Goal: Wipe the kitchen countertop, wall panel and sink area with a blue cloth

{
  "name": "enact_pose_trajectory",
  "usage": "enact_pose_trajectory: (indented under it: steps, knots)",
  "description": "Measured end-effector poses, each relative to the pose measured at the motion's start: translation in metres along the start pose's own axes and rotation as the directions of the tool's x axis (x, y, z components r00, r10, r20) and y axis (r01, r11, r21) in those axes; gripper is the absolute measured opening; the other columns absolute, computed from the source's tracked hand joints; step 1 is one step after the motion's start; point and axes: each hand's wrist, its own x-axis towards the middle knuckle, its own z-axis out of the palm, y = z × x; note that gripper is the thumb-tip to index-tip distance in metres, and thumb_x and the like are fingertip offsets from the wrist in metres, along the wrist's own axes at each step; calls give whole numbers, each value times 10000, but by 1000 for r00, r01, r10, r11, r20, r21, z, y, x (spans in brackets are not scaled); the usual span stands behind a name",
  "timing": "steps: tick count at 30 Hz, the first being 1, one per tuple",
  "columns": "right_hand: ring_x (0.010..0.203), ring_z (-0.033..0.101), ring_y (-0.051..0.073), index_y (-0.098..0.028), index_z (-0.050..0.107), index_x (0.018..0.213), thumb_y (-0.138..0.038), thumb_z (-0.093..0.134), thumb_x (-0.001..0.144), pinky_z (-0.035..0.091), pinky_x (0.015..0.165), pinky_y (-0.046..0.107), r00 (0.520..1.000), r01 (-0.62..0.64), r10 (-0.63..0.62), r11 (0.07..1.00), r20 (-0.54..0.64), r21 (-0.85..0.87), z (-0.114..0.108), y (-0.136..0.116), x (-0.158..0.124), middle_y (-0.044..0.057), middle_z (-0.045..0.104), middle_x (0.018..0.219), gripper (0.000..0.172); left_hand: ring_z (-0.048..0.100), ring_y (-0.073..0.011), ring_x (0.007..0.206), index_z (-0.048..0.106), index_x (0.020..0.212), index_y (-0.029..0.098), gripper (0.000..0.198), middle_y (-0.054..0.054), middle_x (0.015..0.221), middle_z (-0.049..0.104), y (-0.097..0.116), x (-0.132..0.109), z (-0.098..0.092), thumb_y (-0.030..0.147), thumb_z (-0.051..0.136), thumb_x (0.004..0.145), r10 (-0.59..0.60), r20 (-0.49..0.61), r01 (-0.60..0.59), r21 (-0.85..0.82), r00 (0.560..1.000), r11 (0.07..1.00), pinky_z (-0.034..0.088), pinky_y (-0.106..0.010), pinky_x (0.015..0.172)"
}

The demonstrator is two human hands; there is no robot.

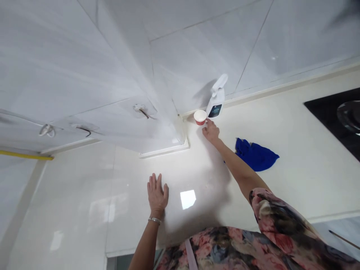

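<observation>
My left hand (pixel 156 194) lies palm down on the pale countertop (pixel 135 225), its fingers stretched out and holding nothing. A metal bracelet (pixel 154 220) circles that wrist. Near the wall corner, my right hand (pixel 211 132) is beside a small red and white cup (pixel 200 117), with its index finger extended at the cup's right side and thumb apart from it. Whether the fingertip touches the cup is hard to tell. The cup stands upright. Just right of it is a white spray bottle (pixel 216 100) with a dark label, against the tiled wall.
A crumpled blue cloth (pixel 255 154) lies right of my right forearm. The black hob (pixel 334 112) is at the far right. A tiled wall corner (pixel 180 138) juts out over the counter, with hooks (pixel 144 111) on its left face. A yellow pipe (pixel 25 155) runs at far left.
</observation>
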Motion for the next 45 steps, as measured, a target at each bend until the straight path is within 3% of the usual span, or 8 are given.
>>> enact_pose_trajectory:
  steps: [7, 16, 20, 25, 30, 35, 40, 45]
  knots:
    - [1168, 559, 356, -178, 391, 1512, -247, 454, 886, 422, 928, 490, 1000, 2, -1, 998, 21, -67, 7, -12, 2, 205, 535, 1392, 632, 188, -317, 1569, 427, 1522, 173, 537, -157, 1663, 281, 1, 2, -2, 357, 446, 1018, -25, 21, 25, -4, 999, 1000, 244, -584, 1267]
    - [1104, 541, 336, -175, 425, 1506, -210, 496, 892, 322, 987, 496, 983, 180, -174, 975, 56, -131, 20, -48, -5, 219, 524, 1360, 619, 172, -306, 1575, 425, 1522, 173, 541, -160, 1660, 286, 0, 4, -3, 365, 433, 1016, -28, 24, 28, -9, 999, 1000, 242, -576, 1272]
    - [1203, 501, 326, -137, 535, 1422, -206, 464, 908, 308, 1050, 484, 941, 337, -330, 934, 74, -116, 13, -24, -10, 207, 533, 1415, 524, 166, -302, 1576, 431, 1516, 169, 534, -154, 1660, 288, 0, 4, -3, 362, 429, 1018, -29, 19, 29, -7, 999, 1000, 231, -563, 1279]
    - [1252, 502, 339, -136, 576, 1377, -214, 434, 912, 267, 1145, 543, 935, 355, -352, 925, 47, -136, -21, 36, -21, 188, 549, 1420, 492, 192, -309, 1568, 442, 1508, 175, 525, -149, 1661, 289, 0, 4, -2, 359, 433, 1017, -35, 18, 36, -14, 999, 999, 235, -564, 1275]
    - [1298, 495, 363, -113, 309, 1551, -462, 433, 963, 468, 1024, 513, 957, 246, -241, 969, -162, 15, -50, 62, 6, 246, 465, 1483, 695, 206, -315, 1564, 452, 1498, 169, 520, -161, 1653, 303, 0, 5, -2, 366, 442, 1017, -22, 8, 22, -9, 1000, 1000, 243, -570, 1271]
    - [1444, 356, 391, -160, 24, 1606, -706, 549, 863, 427, 1096, 589, 932, 131, -88, 986, -350, 100, -49, 27, 62, 256, 309, 1597, 1061, 211, -320, 1563, 451, 1498, 176, 515, -164, 1651, 306, 0, 5, -3, 367, 437, 1020, -25, 0, 25, -11, 1000, 1000, 261, -583, 1264]
    - [1473, 319, 399, -153, -53, 1592, -694, 555, 871, 408, 1112, 610, 916, 13, 67, 981, -395, 196, -39, 2, 93, 274, 266, 1602, 1088, 212, -322, 1563, 451, 1500, 187, 520, -159, 1650, 308, -1, 6, -2, 370, 448, 1013, -21, -7, 21, -19, 1000, 1000, 263, -587, 1264]
    - [1429, 378, 386, -149, 30, 1577, -630, 542, 893, 432, 1106, 586, 911, 26, 79, 968, -405, 248, -36, 12, 97, 265, 348, 1526, 981, 220, -317, 1560, 455, 1499, 195, 516, -146, 1658, 297, 0, 6, -2, 367, 449, 1012, -34, -11, 33, -32, 999, 999, 256, -578, 1269]
